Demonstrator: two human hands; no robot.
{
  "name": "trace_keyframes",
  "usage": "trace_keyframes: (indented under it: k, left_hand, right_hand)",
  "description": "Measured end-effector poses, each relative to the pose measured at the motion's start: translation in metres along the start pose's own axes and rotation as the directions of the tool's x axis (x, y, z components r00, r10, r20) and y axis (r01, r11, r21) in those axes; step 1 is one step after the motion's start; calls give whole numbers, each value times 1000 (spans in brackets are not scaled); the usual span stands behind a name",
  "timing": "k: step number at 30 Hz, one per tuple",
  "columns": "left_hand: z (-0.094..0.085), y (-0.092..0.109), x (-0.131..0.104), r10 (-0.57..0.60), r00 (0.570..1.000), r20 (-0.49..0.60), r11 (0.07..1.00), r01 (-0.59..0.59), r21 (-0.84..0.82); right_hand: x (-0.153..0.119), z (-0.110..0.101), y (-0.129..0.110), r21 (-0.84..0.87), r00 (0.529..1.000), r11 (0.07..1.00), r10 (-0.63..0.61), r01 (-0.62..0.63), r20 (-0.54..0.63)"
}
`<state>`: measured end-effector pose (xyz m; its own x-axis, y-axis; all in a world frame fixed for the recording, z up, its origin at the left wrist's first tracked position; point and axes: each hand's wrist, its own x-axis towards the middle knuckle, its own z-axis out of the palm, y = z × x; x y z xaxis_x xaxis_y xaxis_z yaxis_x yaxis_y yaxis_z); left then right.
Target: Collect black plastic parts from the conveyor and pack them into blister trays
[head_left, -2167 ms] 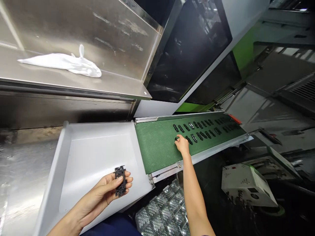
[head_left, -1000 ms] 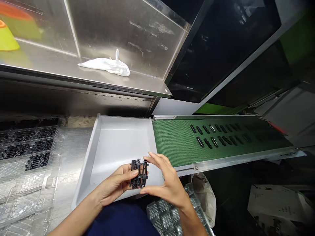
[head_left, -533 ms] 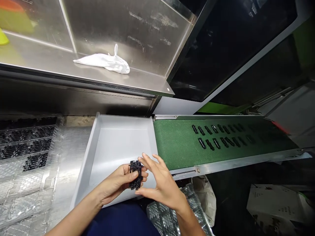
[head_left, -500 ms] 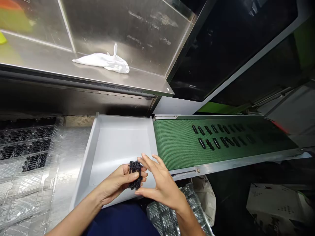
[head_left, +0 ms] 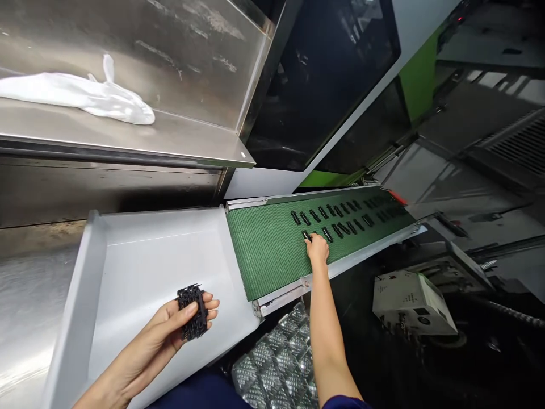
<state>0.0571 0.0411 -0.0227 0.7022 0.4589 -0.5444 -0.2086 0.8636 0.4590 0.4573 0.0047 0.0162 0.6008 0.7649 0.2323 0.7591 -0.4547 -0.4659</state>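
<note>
My left hand (head_left: 179,321) is closed around a small stack of black plastic parts (head_left: 193,312), with the thumb across the front, above the grey-white tray. My right hand (head_left: 318,249) is stretched out over the green conveyor belt (head_left: 264,250). Its fingertips pinch one black plastic part (head_left: 307,235) at the near end of the front row; the hand partly covers the parts beside it. More black plastic parts (head_left: 323,212) lie in two rows along the belt.
A grey-white tray (head_left: 140,255) adjoins the belt's left end. On the steel ledge (head_left: 200,139) lies a white cloth or glove (head_left: 85,94). Clear plastic trays (head_left: 276,358) are below the belt. A pale box-shaped device (head_left: 411,301) stands at the right.
My right hand has left the stack and reached out to a part on the belt. My left hand keeps hold of the stack. The view has turned to the right.
</note>
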Motion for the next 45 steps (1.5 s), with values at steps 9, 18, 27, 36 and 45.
trace_keyframes:
  k: [9, 18, 27, 36, 45]
  left_hand:
    - [-8, -1, -8, 88, 991, 105, 979, -105, 177]
    - [-17, -17, -35, -25, 983, 184, 994, 4, 113]
    - [1, -35, -33, 131, 991, 24, 989, -129, -67]
    - [-1, -22, -38, 107, 993, 42, 993, -105, -50]
    - [2, -13, -35, 40, 994, 106, 996, -31, -89]
  right_hand:
    - [-122, 5, -139, 439, 582, 807, -590, 396, 560]
    - [-172, 19, -183, 575, 696, 782, -552, 240, 460]
    - [-198, 40, -177, 703, 688, 708, -540, 61, 484]
    - [-189, 34, -169, 698, 707, 708, -549, 109, 446]
    - [-186, 41, -172, 682, 669, 724, -560, 108, 488]
